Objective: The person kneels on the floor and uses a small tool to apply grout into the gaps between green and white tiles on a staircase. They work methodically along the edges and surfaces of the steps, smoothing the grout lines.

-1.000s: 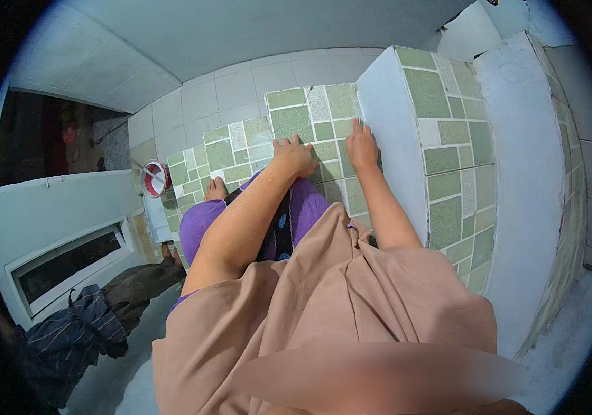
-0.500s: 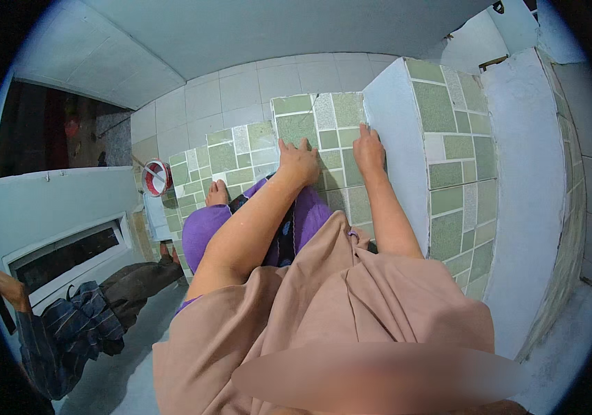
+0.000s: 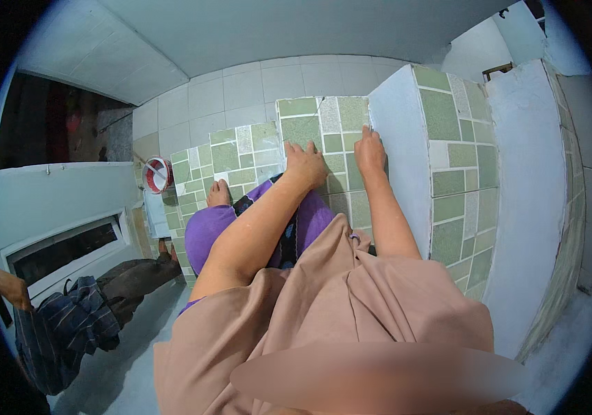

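My left hand rests on a tiled step of green and pale patchwork tiles, fingers spread and pressing on the surface, holding nothing. Farther right, my right hand is closed in a pinch at the inner corner, where this tread meets the pale blue riser of the higher step. Its fingertips touch that joint. Something small and dark may be between them, too small to name. A bare foot stands on a lower step, beside my purple clothing.
A red and white bucket with a stick in it stands at the left. Another person in dark plaid cloth is at the lower left. A higher tiled step rises at the right. A dark doorway opens at the far left.
The view has shifted slightly, so the steps sit a little lower and to the right. Both hands stay at nearly the same places on the tiles.
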Demonstrator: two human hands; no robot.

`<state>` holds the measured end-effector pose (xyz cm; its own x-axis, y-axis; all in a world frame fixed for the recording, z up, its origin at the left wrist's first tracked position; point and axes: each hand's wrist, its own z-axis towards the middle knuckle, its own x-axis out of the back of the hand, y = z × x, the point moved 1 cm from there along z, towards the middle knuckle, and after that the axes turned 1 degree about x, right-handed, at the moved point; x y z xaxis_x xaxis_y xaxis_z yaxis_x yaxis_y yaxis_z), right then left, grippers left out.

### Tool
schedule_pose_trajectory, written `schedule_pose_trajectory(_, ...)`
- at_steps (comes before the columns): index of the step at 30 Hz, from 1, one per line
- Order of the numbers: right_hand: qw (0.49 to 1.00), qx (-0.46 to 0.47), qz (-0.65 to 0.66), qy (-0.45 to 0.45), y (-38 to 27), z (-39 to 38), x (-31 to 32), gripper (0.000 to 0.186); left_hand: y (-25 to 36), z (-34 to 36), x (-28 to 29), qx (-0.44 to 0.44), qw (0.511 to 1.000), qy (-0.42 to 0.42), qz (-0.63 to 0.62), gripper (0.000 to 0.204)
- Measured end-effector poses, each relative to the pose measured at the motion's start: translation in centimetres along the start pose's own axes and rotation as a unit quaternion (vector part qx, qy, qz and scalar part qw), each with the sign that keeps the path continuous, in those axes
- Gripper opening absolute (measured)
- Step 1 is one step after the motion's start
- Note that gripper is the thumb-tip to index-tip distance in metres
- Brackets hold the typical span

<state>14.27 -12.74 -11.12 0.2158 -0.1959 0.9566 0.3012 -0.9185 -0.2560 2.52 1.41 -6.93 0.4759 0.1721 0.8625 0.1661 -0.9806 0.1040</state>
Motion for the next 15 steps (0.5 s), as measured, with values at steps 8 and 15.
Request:
schedule_pose_trajectory(8, 1.0, -0.015, 0.002, -0.001, -1.2, 6.0, 0.1, 0.038, 0.0, 0.1, -0.2, -0.004, 1.0, 0.015, -0.008, 0.06)
schedule_pose_trajectory(15, 0.999, -0.003, -0.009, -0.033, -0.7, -0.4, -0.8, 0.043, 0.1, 0.4, -0.3, 0.007, 0.998, -0.025, -0.052, 0.056)
